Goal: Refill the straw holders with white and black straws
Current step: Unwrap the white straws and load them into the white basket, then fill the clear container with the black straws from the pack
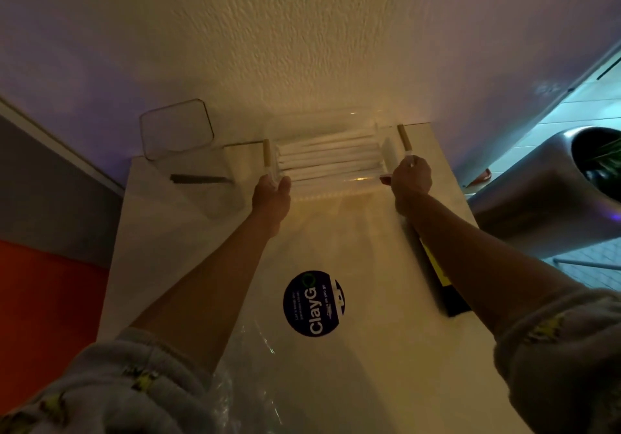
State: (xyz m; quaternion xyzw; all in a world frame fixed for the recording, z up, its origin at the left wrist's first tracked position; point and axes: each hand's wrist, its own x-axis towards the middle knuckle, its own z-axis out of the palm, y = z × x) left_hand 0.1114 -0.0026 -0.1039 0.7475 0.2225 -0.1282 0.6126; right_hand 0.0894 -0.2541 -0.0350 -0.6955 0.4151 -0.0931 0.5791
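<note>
Head view: both hands' fingers clamp clear straw holder [331, 178] ends, left hand [273, 188] at 9 o'clock, right hand [410, 178] at 3; keep level w/ white straws [329, 158] inside.

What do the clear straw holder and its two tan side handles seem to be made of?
The clear straw holder looks like glossy acrylic or similar plastic: the white straws show through it. The two tan side handles look like matte wood, perhaps bamboo; dim light leaves this uncertain.

I log one clear acrylic straw holder [331, 161] at the bench's far end against the wall, holding a level stack of white paper-wrapped straws [329, 156] lying crosswise. A second clear holder [177, 129] stands just left.
</note>
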